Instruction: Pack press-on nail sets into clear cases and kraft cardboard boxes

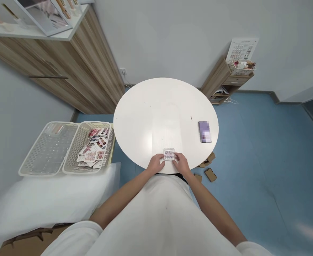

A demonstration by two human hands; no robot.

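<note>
At table [167,106] edge: left hand [154,164], right hand [182,164] together grip one clear box [169,154].

Forearms converge forward; left grip [155,164] and right grip [182,163] curl, nearly touching.

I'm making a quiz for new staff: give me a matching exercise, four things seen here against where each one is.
Things:
1. small clear case
2. purple card
3. nail packs
4. cardboard boxes

Places:
A. on the floor beside the table
B. held between the left hand and the right hand
C. in the basket on the left
D. lying alone on the table's right side

Pairs: 1-B, 2-D, 3-C, 4-A
</note>
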